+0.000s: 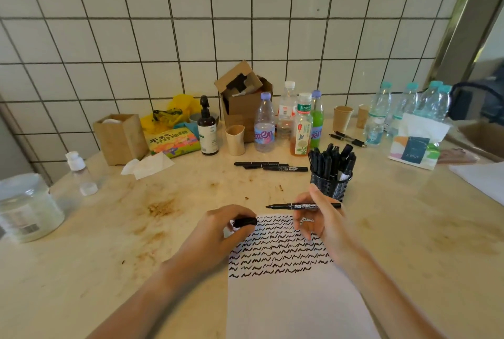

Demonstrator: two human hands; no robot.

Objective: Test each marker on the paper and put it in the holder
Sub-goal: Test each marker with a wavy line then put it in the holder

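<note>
Marker uncapped, pinched in the right hand; left hand grips its cap.
Mesh holder full of markers stands just behind; three spare markers lie before the bottles.

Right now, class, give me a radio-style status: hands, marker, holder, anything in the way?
Right hand pinches uncapped marker above paper. Left hand holds cap. Holder nearly full, path clear. More markers lie waiting.

**Where things lie around the two hands**

The paper lies on the table under both hands. The left hand holds a cap; the right hand holds a marker, tip toward the left hand. The holder stands just behind the right hand. Loose markers lie behind both hands, left of the holder.
</note>
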